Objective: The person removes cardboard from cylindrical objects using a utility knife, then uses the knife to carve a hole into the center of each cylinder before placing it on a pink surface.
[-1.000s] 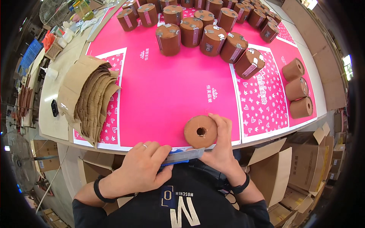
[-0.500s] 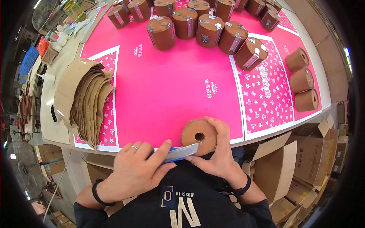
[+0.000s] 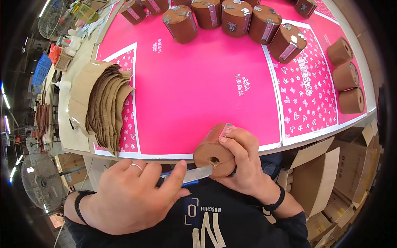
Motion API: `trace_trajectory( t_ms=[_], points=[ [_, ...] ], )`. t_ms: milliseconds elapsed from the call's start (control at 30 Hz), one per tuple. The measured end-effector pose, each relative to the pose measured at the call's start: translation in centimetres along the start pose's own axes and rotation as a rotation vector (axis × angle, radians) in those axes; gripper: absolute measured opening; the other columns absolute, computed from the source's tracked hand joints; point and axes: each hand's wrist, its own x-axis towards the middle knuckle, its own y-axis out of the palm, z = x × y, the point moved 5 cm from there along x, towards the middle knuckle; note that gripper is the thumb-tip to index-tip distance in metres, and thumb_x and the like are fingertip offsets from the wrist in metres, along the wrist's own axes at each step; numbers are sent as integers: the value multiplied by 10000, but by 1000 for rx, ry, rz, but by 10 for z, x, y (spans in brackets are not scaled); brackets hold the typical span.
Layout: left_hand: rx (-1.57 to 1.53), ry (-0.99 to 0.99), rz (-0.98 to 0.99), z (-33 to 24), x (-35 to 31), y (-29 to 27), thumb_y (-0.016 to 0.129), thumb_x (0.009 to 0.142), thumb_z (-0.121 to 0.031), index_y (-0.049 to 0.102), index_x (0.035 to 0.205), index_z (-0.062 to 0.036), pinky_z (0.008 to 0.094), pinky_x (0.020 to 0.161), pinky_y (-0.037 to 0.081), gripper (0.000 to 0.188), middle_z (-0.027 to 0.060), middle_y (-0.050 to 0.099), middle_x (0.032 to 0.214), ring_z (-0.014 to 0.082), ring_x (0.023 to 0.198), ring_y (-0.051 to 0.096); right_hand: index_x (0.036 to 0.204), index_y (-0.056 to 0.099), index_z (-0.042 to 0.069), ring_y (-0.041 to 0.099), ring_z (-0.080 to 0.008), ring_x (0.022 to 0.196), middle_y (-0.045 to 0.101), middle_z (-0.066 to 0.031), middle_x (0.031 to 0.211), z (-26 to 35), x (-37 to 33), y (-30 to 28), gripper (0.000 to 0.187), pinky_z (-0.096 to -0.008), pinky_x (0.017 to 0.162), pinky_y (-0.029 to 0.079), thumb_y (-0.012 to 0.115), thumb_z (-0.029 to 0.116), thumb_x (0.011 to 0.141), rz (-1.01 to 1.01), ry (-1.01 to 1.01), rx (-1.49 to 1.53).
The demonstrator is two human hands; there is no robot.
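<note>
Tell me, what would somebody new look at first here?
Probably the bright pink sheet in the middle, with brown canisters gathered along its far side. Next, at the near edge, the left hand holds a knife with its tip at the holed end of a brown cylinder, gripped by the right hand.

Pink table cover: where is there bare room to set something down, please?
The widest bare patch on the pink cover lies between the brown sheet stack, the far drums and the held drum. Another is the patterned panel, left of three drums at right. The far end is crowded.
</note>
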Motion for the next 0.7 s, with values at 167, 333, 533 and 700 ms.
trace_trajectory(
  t_ms=[167,333,533,700],
  points=[
    [53,36,55,-4,6,-1,813,791,-418,760,1154,-121,325,598,428,471,6,569,772,159,636,565,1373,564,85,545,-361,1224,538,-158,1317,1,-2,3,947,-493,986,441,985,154,527,-6,-13,-10],
    [82,74,50,-8,9,-7,703,910,-404,766,1117,-56,312,549,429,410,24,529,690,173,599,572,1382,558,97,536,-361,1220,522,-158,1329,1,-4,3,944,-497,976,439,987,170,544,-12,-18,-7],
    [93,41,71,-9,7,-2,806,810,-415,757,1149,-96,327,572,408,468,10,538,738,164,604,546,1384,555,99,534,-358,1209,518,-159,1327,0,-5,4,940,-492,958,438,988,180,553,-11,-21,-11],
    [101,42,46,-12,10,-1,746,878,-393,755,1152,-71,319,560,421,423,25,540,711,172,603,571,1383,547,97,539,-357,1201,519,-160,1323,1,-5,3,942,-488,959,438,989,179,555,-20,-42,-14]
  ],
)
